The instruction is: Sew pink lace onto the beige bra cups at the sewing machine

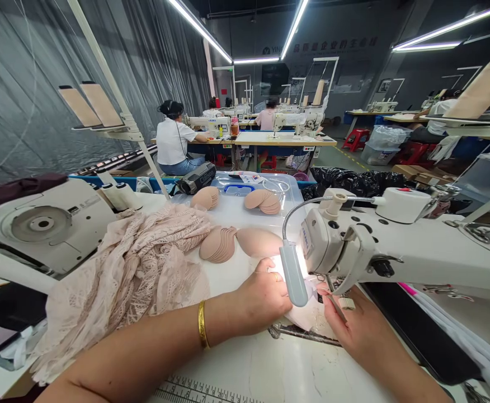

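Observation:
My left hand (264, 296), with a gold bangle on the wrist, is closed on a pale pink fabric piece (301, 318) at the sewing machine (329, 240). On the other side of the needle area, my right hand (352, 316) has its fingertips pinched at the same piece's edge. A grey lamp (294, 274) on a bent neck hides part of the fabric and some of the left fingers. Just beyond the left hand lies a large beige moulded cup (259, 242). Beside it is a fanned stack of beige pads (217, 245).
Pale lace fabric (144, 252) is heaped at left. Two smaller pad stacks, one left (205, 198) and one right (263, 201), rest on a clear plastic lid (236, 178). A black phone-like slab (421, 330) lies right of my hand. People sew at benches behind.

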`<state>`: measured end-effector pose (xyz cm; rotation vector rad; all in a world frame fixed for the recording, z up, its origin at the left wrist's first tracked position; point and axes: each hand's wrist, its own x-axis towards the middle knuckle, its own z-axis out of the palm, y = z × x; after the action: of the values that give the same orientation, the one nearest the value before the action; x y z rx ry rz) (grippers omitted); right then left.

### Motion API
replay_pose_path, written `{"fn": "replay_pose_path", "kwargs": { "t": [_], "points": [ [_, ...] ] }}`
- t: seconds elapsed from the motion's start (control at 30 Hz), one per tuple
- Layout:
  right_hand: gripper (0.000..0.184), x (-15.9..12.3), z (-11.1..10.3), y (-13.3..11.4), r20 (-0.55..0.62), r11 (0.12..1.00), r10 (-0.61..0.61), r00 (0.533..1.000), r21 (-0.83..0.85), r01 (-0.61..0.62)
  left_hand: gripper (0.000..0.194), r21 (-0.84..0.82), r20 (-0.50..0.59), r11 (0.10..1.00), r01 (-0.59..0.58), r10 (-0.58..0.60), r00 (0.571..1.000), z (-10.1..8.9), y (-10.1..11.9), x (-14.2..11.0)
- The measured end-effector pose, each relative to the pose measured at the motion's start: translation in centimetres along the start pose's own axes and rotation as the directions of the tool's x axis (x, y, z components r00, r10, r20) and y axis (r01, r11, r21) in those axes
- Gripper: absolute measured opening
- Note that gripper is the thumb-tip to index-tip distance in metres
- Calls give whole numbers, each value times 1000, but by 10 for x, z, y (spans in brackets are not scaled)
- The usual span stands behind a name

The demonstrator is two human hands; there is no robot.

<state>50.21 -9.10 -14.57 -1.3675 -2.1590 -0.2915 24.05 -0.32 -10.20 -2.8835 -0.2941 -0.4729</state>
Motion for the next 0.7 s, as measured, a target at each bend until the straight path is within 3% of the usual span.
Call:
{"fn": "replay_pose_path", "kwargs": {
  "t": [0.37,0.5,0.6,0.7],
  "points": [
    [31,5,-11,-8,64,1000,-5,998,4,4,20,14,-41,1000,17,-17,999,13,-4,0],
    [30,7,-22,-16,194,988,-23,981,152,-7,16,-23,-5,999,36,-36,999,5,5,-2],
    [31,6,-27,-18,338,966,-85,937,257,-5,14,-70,43,998,7,-4,999,-8,20,-6],
    [33,4,-26,-18,411,958,-110,905,288,-15,13,-68,29,998,-7,9,1000,-14,29,-9]
  ]
}}
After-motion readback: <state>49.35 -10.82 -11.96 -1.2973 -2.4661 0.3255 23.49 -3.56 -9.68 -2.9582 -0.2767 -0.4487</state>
